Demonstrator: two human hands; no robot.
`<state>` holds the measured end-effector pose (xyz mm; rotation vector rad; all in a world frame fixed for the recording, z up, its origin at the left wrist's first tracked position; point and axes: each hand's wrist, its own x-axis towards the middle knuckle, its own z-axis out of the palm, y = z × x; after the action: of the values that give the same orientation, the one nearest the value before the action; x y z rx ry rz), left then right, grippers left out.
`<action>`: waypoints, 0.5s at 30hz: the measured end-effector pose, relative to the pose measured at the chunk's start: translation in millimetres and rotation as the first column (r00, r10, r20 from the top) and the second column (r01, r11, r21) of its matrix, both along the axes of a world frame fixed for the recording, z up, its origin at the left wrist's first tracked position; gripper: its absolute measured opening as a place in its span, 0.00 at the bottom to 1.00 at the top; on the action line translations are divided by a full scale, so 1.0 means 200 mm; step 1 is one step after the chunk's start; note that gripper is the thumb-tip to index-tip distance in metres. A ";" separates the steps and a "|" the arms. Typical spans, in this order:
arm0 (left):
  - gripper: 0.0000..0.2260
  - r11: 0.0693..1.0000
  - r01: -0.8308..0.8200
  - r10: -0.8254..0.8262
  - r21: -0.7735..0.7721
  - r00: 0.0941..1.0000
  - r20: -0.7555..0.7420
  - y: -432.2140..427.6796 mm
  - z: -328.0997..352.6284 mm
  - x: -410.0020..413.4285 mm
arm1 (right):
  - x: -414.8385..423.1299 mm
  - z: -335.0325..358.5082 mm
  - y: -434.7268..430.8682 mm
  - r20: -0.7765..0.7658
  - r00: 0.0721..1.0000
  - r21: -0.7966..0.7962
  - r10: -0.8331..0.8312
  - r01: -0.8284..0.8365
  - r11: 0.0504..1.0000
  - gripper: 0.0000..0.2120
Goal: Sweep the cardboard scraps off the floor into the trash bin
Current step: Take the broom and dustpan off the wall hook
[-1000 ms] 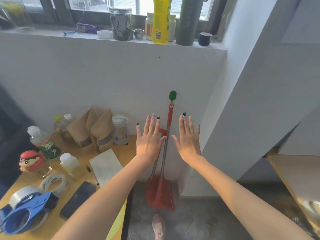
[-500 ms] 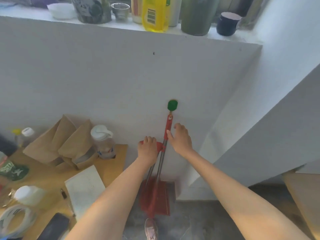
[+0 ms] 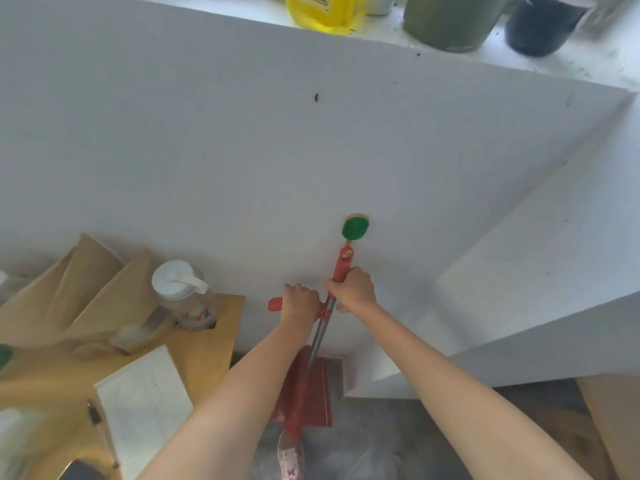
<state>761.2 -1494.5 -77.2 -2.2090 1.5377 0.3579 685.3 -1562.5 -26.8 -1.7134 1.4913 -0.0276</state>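
Note:
A red broom and dustpan set [image 3: 306, 393] stands against the white wall, below a green wall hook [image 3: 354, 229]. My right hand [image 3: 354, 289] grips the red upper handle [image 3: 343, 266] of one metal pole. My left hand [image 3: 300, 301] grips the other red handle [image 3: 275, 304], which sticks out to the left. The red pan and brush head rest on the grey floor, partly hidden by my left forearm. No cardboard scraps or trash bin are in view.
A wooden table [image 3: 214, 337] at left carries brown paper bags [image 3: 86, 292], a clear jar with a white lid [image 3: 185, 292] and a notebook [image 3: 145, 407]. A white wall block [image 3: 519, 306] juts out at right. Bottles stand on the sill above. My shoe [image 3: 291, 457] is on the floor.
Both hands went from spread open in front of the wall to curled around the red handles. The camera has come closer and tilted down.

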 end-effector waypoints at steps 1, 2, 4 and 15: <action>0.14 1.000 0.011 -0.011 0.010 1.000 -0.004 -0.02 0.01 0.00 | 0.00 0.01 -0.02 0.007 1.000 -0.003 0.008 -0.008 1.000 0.12; 0.14 1.000 0.001 -0.001 0.013 1.000 -0.014 -0.03 0.02 0.00 | 0.00 0.02 -0.04 0.016 1.000 -0.004 0.012 -0.012 1.000 0.13; 0.14 1.000 -0.001 0.001 0.010 1.000 -0.023 -0.04 0.04 0.00 | 0.01 0.04 -0.06 0.034 0.999 -0.011 0.022 -0.021 1.000 0.13; 0.14 0.996 0.089 -0.088 -0.015 0.996 0.014 0.15 0.21 -0.06 | -0.09 0.15 0.11 0.087 0.993 -0.067 0.085 -0.079 0.995 0.18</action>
<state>749.2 -1464.4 -34.3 -2.1420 1.6301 0.3045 667.3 -1539.9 3.9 -1.7989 1.3667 -0.1077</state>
